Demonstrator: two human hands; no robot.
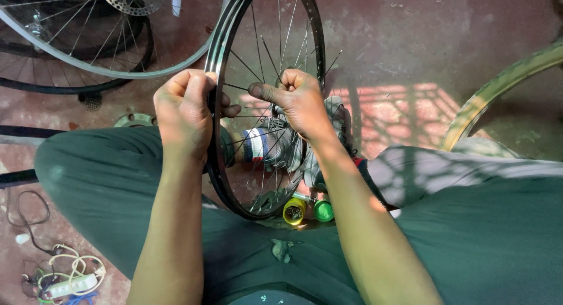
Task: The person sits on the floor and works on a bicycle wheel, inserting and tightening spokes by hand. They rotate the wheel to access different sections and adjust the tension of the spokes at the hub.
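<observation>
A black bicycle wheel rim (218,41) with thin spokes stands upright between my knees. My left hand (186,110) grips the left side of the rim, thumb over its edge. My right hand (296,98) reaches inside the wheel and pinches spokes near the hub (280,142), fingers closed. The hub is partly hidden behind my right hand. My green trousers (99,176) frame the wheel on both sides.
A second wheel with silver rim (88,67) and a disc rotor (132,0) lies at the top left. A yellow cap (294,211) and green cap (323,210) sit under the rim. A tyre (498,85) leans at right. Cables and a power strip (67,278) lie bottom left.
</observation>
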